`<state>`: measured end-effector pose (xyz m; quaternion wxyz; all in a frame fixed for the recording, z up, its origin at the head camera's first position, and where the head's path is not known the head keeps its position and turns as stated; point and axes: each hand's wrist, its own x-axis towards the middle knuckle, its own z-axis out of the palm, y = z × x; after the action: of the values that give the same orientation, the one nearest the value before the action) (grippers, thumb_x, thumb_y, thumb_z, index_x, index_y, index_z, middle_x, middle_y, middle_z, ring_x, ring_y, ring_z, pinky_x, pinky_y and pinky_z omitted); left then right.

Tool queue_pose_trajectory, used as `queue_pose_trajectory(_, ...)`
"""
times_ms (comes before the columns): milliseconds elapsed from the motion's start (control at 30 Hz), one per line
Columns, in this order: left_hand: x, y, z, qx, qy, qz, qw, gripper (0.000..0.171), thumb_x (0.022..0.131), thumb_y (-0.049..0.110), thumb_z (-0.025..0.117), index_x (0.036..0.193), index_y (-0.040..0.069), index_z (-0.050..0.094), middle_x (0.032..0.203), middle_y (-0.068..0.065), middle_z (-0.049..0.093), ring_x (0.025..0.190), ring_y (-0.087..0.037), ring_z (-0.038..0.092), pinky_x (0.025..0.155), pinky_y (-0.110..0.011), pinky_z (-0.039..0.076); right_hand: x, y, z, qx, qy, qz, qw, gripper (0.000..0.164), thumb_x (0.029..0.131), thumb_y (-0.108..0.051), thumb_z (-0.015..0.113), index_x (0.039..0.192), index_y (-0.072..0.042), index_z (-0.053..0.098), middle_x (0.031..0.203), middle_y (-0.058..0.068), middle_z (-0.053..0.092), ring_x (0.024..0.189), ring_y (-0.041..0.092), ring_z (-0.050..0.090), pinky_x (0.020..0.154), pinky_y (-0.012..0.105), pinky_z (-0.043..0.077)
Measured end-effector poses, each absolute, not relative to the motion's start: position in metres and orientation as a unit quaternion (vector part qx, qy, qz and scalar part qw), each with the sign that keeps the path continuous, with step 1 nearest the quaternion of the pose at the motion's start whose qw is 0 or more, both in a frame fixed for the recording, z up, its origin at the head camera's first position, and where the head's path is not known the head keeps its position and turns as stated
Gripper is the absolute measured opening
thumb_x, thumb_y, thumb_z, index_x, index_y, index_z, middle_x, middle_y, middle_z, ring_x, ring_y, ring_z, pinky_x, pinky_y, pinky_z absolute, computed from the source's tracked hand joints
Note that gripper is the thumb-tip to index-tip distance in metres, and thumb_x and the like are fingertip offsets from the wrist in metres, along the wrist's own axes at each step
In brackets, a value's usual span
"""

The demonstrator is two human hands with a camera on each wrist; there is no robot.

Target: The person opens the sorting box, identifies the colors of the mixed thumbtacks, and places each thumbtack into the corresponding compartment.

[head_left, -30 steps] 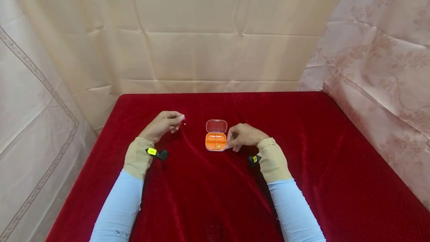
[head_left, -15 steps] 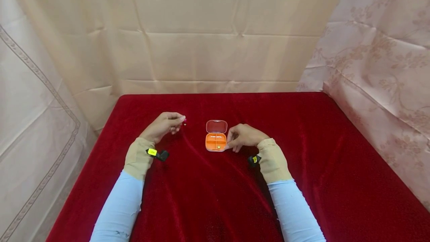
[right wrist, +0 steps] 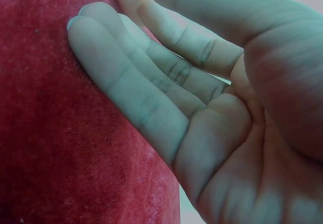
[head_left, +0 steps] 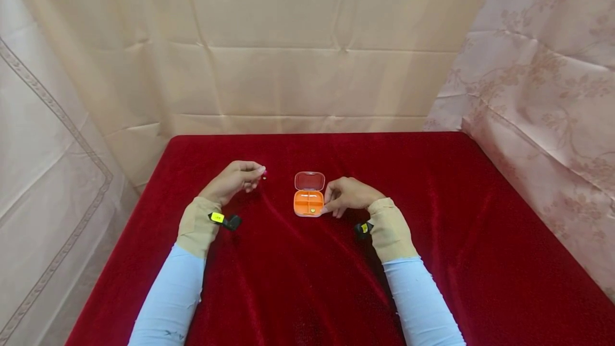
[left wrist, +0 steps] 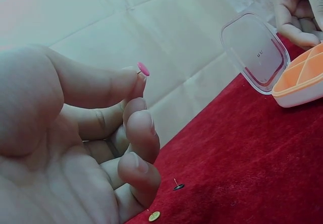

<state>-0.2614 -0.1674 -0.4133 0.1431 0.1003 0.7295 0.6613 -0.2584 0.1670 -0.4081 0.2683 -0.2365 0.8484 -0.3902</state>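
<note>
My left hand [head_left: 234, 181] pinches a pink thumbtack [left wrist: 144, 69] between thumb and forefinger, its flat head turned outward and its pin at the fingertips. On the cloth below, in the left wrist view, lie a black thumbtack [left wrist: 179, 186], pin up, and a gold thumbtack [left wrist: 154, 216]. To the right stands an orange pill box [head_left: 301, 205] with divided compartments, its clear lid [head_left: 309, 180] raised at the back. A yellowish thumbtack [head_left: 313, 210] lies in the front right compartment. My right hand [head_left: 353, 194] grips the box's right side with thumb and forefinger, other fingers loosely bent.
Red velvet cloth [head_left: 288, 282] covers the table. A beige curtain [head_left: 307, 57] hangs behind it, with a patterned curtain [head_left: 552, 95] to the right and a pale one [head_left: 43, 175] to the left.
The pink thumbtack shows more clearly at my left fingertips than a second ago, the hand having shifted very slightly. My right hand and the pill box keep their places.
</note>
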Motion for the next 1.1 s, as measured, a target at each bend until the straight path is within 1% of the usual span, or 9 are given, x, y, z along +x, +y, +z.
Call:
queue_pose_trajectory(100,-0.2613,-0.1671,-0.4136,0.104,0.729,0.661,0.144,0.05,0.097,0.027,0.062,0.116,-0.018,0.053,0.094,-0.024,0.052,0.067,-0.014,0.049,0.058,-0.025,0.038,-0.2585,0.1671,-0.4079,-0.237,0.848,-0.391,0.268,0.026,0.081,-0.015,0.079,0.091,0.001,0.062,0.083,0.013,0.067,0.069,0.027,0.067,0.064,0.037,0.055)
queue_pose_trajectory(400,-0.2609,-0.167,-0.4134,0.111,0.733,0.654,0.152,0.052,0.096,0.028,0.062,0.119,-0.018,0.053,0.093,-0.022,0.052,0.07,-0.016,0.049,0.06,-0.026,0.039,-0.2584,0.1673,-0.4077,-0.237,0.844,-0.397,0.271,0.024,0.082,-0.014,0.078,0.092,0.001,0.062,0.083,0.012,0.067,0.069,0.026,0.067,0.064,0.037,0.055)
queue_pose_trajectory(700,-0.2599,-0.1653,-0.412,0.117,0.739,0.645,0.158,0.047,0.098,0.026,0.06,0.121,-0.015,0.056,0.1,-0.032,0.048,0.071,-0.018,0.049,0.061,-0.026,0.04,-0.2577,0.1672,-0.4074,-0.236,0.847,-0.394,0.268,0.026,0.081,-0.015,0.079,0.092,0.001,0.062,0.083,0.012,0.066,0.069,0.027,0.067,0.065,0.037,0.055)
queue_pose_trajectory(800,-0.2603,-0.1644,-0.4121,0.117,0.739,0.644,0.161,0.046,0.098,0.024,0.06,0.121,-0.016,0.056,0.102,-0.033,0.047,0.071,-0.018,0.049,0.061,-0.026,0.04,-0.2579,0.1671,-0.408,-0.235,0.847,-0.394,0.268,0.026,0.081,-0.015,0.079,0.092,0.001,0.062,0.083,0.012,0.066,0.069,0.027,0.067,0.065,0.037,0.055)
queue_pose_trajectory(867,-0.2605,-0.1637,-0.4124,0.118,0.739,0.643,0.165,0.046,0.098,0.024,0.06,0.12,-0.016,0.055,0.101,-0.033,0.047,0.071,-0.017,0.049,0.06,-0.025,0.04,-0.2581,0.1671,-0.4082,-0.235,0.847,-0.395,0.268,0.026,0.081,-0.015,0.079,0.092,0.001,0.062,0.083,0.012,0.066,0.069,0.027,0.067,0.064,0.037,0.055)
queue_pose_trajectory(1100,-0.2608,-0.1618,-0.4136,0.122,0.737,0.642,0.173,0.045,0.098,0.022,0.06,0.118,-0.018,0.055,0.088,-0.016,0.051,0.07,-0.017,0.048,0.06,-0.025,0.039,-0.2584,0.1676,-0.409,-0.234,0.847,-0.395,0.267,0.026,0.082,-0.015,0.079,0.093,0.001,0.062,0.084,0.012,0.066,0.069,0.027,0.067,0.065,0.038,0.055)
